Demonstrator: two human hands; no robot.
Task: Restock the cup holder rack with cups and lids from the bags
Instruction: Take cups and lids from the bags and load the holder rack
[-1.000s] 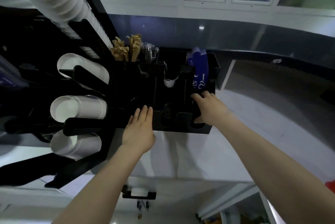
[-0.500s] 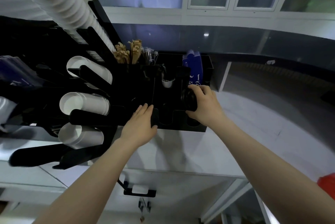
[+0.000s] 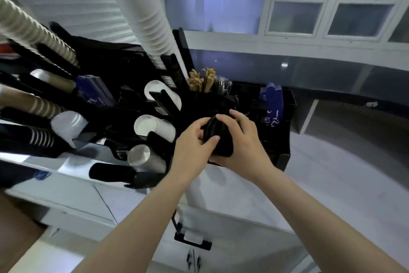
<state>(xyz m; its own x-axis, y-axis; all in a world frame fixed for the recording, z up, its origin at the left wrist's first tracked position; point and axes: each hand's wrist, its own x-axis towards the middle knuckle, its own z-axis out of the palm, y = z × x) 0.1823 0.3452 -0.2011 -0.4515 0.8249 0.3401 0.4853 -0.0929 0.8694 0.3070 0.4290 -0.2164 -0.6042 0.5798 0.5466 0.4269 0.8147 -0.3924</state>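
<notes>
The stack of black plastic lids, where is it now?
Head view, centre: the stack of black plastic lids is held between left hand and right hand, before the black organiser.

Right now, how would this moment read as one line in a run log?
phase: handling lids | left hand: grips black lid stack | right hand: grips same stack | place: before black organizer | countertop: white

A white counter (image 3: 332,184) runs below a dark glossy backsplash (image 3: 321,73). Above the backsplash sit white-framed windows (image 3: 296,18) with dim bluish glass. Below the counter, white cabinet fronts (image 3: 232,239) carry a black handle (image 3: 192,240).
</notes>
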